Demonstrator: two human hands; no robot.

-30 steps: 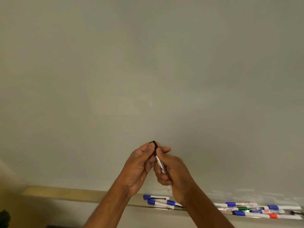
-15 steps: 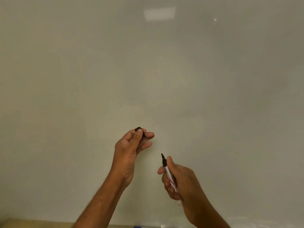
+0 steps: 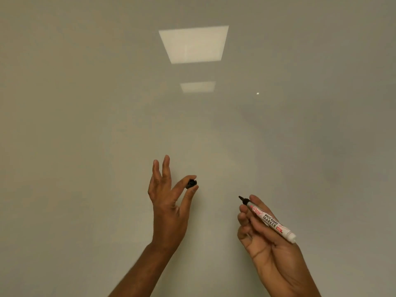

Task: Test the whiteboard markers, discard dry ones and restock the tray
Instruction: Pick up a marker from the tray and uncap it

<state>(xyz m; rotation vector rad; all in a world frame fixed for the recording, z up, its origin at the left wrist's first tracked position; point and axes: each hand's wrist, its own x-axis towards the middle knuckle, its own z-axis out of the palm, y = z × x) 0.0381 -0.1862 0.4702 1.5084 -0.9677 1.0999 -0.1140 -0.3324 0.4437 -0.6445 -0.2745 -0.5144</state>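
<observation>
The whiteboard (image 3: 107, 103) fills the whole view and bears no marks. My right hand (image 3: 267, 243) holds an uncapped white marker (image 3: 269, 220) with black lettering; its black tip points up and left, a short way off the board. My left hand (image 3: 167, 202) is raised at centre and pinches the marker's black cap (image 3: 191, 183) between thumb and forefinger, with the other fingers spread upward. The two hands are well apart. The marker tray is out of view.
Two ceiling light panels are reflected in the board, a large one (image 3: 194, 44) at the top centre and a smaller one (image 3: 198, 86) below it. A small bright dot (image 3: 257, 93) shows to the right.
The cap came off the marker and the hands parted. The view tilted upward, so the tray with its markers dropped out of sight. The left fingers have spread.
</observation>
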